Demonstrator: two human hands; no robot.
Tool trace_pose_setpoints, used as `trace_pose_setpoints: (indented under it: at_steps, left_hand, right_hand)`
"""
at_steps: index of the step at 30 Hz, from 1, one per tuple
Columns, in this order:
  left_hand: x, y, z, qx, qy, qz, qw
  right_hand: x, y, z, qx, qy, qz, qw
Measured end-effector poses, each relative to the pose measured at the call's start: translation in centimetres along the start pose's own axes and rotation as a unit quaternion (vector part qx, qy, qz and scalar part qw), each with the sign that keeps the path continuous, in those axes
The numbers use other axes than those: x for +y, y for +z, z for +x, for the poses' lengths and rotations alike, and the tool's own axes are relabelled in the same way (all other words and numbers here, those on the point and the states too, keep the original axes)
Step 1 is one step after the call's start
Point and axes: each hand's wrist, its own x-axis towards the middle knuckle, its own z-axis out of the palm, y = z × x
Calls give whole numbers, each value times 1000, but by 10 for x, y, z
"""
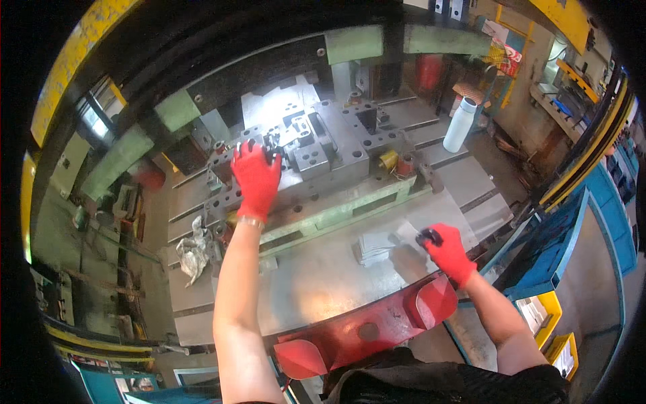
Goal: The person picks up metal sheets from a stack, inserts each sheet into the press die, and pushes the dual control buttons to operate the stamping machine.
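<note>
A: Where's the left hand [256,176]?
B: Spread flat on the steel die block [316,151], fingers open, gripping nothing.
A: And the right hand [447,250]?
B: Fingers pinched on a flat grey sheet blank [412,237], beside the stack of blanks [375,246]

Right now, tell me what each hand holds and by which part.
The left hand rests on the metal die block; whether it holds anything cannot be told. The right hand touches the near corner of a flat metal sheet.

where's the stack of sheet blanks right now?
Head view: the stack of grey sheet blanks lies on the press table, right of centre, just left of the right hand and below the die block.
</note>
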Motion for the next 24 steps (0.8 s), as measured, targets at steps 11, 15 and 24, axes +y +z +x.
trace_pose_setpoints:
  at_steps: [11,15,24]
  left_hand:
    - [-16,15,38,9,-63,102,993]
    - [-19,-40,-42,71,-26,-114,991]
    - [-71,-78,-238,-28,-129,31,991]
  right_hand:
    - [4,-30,-22,-141,188,496,836]
    - [0,-22,-23,-146,191,508,827]
    - [-1,16,-32,-169,155,516,825]
